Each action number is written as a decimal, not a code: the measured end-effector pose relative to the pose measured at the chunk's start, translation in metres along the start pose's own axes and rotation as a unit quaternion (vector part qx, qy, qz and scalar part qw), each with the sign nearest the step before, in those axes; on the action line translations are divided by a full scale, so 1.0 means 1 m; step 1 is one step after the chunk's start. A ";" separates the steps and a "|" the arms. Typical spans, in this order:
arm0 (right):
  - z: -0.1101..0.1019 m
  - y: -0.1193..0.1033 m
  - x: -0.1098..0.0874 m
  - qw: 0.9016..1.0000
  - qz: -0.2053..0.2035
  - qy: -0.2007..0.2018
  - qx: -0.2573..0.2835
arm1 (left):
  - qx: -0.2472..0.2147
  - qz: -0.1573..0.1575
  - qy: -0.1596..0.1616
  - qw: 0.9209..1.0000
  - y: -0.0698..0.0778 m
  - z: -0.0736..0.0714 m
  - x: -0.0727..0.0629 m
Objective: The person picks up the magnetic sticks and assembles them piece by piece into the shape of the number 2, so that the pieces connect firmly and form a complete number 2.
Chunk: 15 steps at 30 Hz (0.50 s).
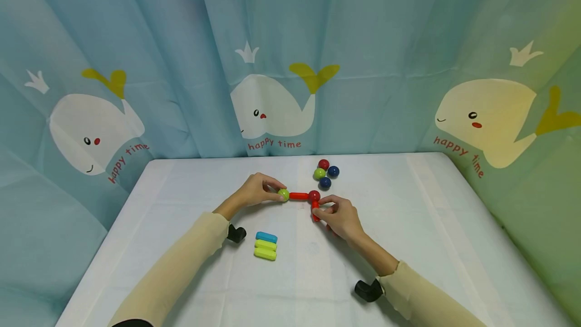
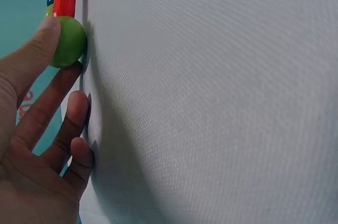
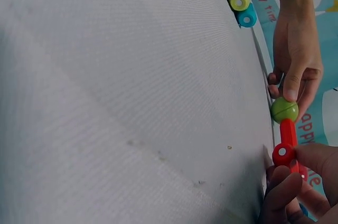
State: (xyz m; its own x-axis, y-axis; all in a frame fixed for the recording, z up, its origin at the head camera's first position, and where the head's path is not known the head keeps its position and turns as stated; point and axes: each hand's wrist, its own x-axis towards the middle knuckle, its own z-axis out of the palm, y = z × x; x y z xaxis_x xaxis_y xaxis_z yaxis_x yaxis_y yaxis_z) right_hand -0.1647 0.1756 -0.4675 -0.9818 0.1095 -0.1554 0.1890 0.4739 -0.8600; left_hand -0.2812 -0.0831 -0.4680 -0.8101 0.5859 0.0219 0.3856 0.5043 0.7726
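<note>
My left hand [image 1: 260, 190] pinches a green ball [image 2: 71, 43] between thumb and finger, its other fingers spread near the cloth. A red rod [image 1: 298, 196] runs from that ball to a red ball [image 1: 313, 196]. From the red ball a second red rod [image 3: 283, 153] points toward me, and my right hand [image 1: 341, 216] pinches it between thumb and fingers. Seen from the right wrist, this rod's end shows a pale round spot, and it hides much of the red ball. The joined pieces lie on or just over the white cloth [image 1: 399, 206].
Behind the joined pieces sit a loose red ball [image 1: 324, 164], a green ball [image 1: 320, 173] and two dark blue balls [image 1: 333, 171]. Nearer me lie a blue rod [image 1: 266, 237] and two yellow-green rods [image 1: 265, 254], side by side. A whale-print curtain [image 1: 381, 115] stands behind the table.
</note>
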 end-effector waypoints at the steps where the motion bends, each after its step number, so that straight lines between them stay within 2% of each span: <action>1: 0.000 0.000 0.000 1.000 -0.001 0.000 -0.001 | -0.001 0.000 0.000 1.000 0.000 0.000 0.000; 15: -0.004 0.001 0.002 1.000 -0.010 -0.019 -0.008 | 0.001 0.009 0.003 1.000 -0.004 0.001 0.000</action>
State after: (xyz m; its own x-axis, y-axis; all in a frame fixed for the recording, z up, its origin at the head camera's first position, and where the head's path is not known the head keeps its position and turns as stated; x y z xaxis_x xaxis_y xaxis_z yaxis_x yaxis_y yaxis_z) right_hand -0.1665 0.1795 -0.4667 -0.9852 0.0667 -0.1576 0.1700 0.4888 -0.8557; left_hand -0.2823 -0.0843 -0.4720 -0.8057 0.5910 0.0391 0.4011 0.4957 0.7703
